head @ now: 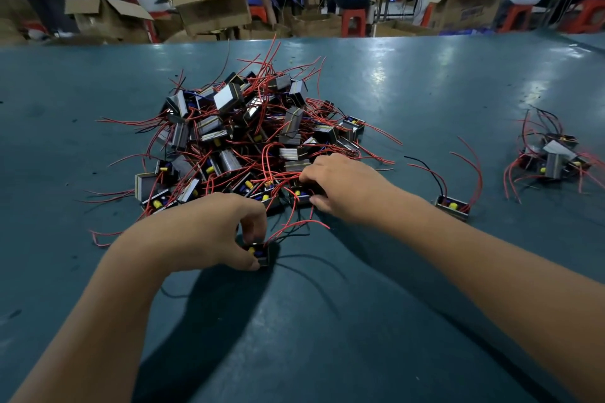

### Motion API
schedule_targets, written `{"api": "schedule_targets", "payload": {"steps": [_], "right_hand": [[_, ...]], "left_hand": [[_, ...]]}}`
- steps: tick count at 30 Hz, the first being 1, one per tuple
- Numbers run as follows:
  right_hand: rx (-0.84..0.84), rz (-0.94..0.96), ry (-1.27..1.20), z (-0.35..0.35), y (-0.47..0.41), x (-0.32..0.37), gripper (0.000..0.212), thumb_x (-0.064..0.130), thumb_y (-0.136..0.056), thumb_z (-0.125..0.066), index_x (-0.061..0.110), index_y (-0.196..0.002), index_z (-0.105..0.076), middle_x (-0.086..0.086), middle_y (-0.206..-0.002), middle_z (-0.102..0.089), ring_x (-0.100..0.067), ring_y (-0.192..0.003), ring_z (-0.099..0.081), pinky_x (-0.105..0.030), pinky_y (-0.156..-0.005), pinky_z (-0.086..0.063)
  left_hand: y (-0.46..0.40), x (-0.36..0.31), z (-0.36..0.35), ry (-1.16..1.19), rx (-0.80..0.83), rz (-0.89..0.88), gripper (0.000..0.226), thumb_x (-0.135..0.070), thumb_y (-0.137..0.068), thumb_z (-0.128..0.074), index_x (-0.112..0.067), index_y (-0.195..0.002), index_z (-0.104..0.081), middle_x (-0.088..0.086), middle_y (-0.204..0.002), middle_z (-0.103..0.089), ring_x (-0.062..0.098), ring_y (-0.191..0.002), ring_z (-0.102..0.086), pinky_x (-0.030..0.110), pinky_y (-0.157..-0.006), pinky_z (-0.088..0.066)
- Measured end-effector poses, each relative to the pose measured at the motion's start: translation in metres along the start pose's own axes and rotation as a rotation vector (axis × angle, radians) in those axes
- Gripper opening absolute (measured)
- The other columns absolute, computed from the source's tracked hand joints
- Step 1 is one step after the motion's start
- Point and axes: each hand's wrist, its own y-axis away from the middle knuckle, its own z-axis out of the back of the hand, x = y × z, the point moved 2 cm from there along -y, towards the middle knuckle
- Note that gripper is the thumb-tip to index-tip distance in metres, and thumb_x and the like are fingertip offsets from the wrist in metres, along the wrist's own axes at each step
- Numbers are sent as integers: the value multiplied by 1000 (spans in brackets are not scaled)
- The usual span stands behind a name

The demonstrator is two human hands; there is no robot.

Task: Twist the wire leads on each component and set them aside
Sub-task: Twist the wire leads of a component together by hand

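Nearest the viewer, the left hand (209, 232) pinches a small component (260, 253) (red and black leads trailing right) on the green table (360, 321). Beyond it, the right hand (343, 188) curls its fingers round another component (299, 197) at the near edge of the central pile (242, 137). Farther right lie a single component (453, 206) and a smaller set-aside cluster (553, 159).
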Motion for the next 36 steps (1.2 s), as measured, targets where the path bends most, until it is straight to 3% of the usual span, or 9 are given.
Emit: {"api": "schedule_targets", "payload": {"steps": [6,10,13,20,22,26,28,32,36], "right_hand": [[22,-4,79,2,-6,2,38,45,-95,-58,24,-126,-56,-3,-119,-58,-26,-114,-52,-41,-91,-46],[49,-71,72,1,-8,6,41,58,-88,-59,24,-110,-55,-3,-110,-55,-26,-105,-51,-41,-91,-43],[61,-129,38,2,-14,9,46,64,-83,-60,25,-107,-59,-3,-109,-56,-25,-103,-52,-39,-86,-39],[38,-87,-42,4,-5,6,46,29,-84,-70,21,-125,-52,-1,-113,-65,-27,-105,-59,-35,-85,-43],[0,-119,-141,10,5,0,49,28,-81,-72,21,-123,-49,2,-101,-64,-25,-96,-60,-35,-80,-45],[-78,-148,-318,26,29,-12,46,29,-79,-72,22,-120,-50,4,-89,-61,-18,-79,-57,-38,-74,-51],[-88,-142,-361,29,42,-14,41,26,-80,-72,23,-116,-52,4,-86,-62,-14,-76,-58,-39,-74,-52],[-180,-158,-538,30,66,-22,38,20,-76,-77,31,-106,-56,9,-83,-65,-9,-74,-60,-19,-68,-48],[-176,-191,-655,19,77,-28,45,17,-76,-78,36,-110,-54,8,-86,-65,-9,-72,-63,-26,-70,-50]], "left_hand": [[-4,-4,-1,30,-62,-47,24,-61,-85,-64,-38,-92,-62,-32,-87,-60,-9,-75,-55,9,-60,-40],[-11,-5,-1,111,-136,-23,21,-42,-104,-46,-42,-98,-66,-21,-87,-64,11,-70,-58,22,-59,-46],[-15,-3,-3,160,-115,-30,28,-29,-105,-49,-48,-111,-68,-15,-83,-66,7,-59,-54,20,-53,-41],[-24,-4,-10,44,-195,37,31,-21,-103,-49,-39,-116,-70,-8,-69,-65,7,-45,-48,16,-44,-36],[-24,0,-8,-14,-245,76,28,-24,-103,-49,-38,-116,-68,-6,-68,-63,4,-41,-46,16,-42,-33],[-23,2,-10,-97,-256,106,25,-30,-103,-49,-39,-120,-67,-9,-83,-66,6,-61,-60,30,-62,-52],[-24,1,-11,-109,-275,93,25,-32,-103,-49,-39,-121,-66,-14,-79,-62,3,-60,-58,26,-58,-47],[-27,-2,-14,-90,-319,83,30,-36,-103,-49,-42,-130,-59,-15,-81,-57,3,-55,-51,25,-55,-41],[-28,-9,-14,0,-355,7,17,-38,-101,-54,-40,-113,-65,-11,-77,-61,5,-56,-53,24,-56,-39]]}}
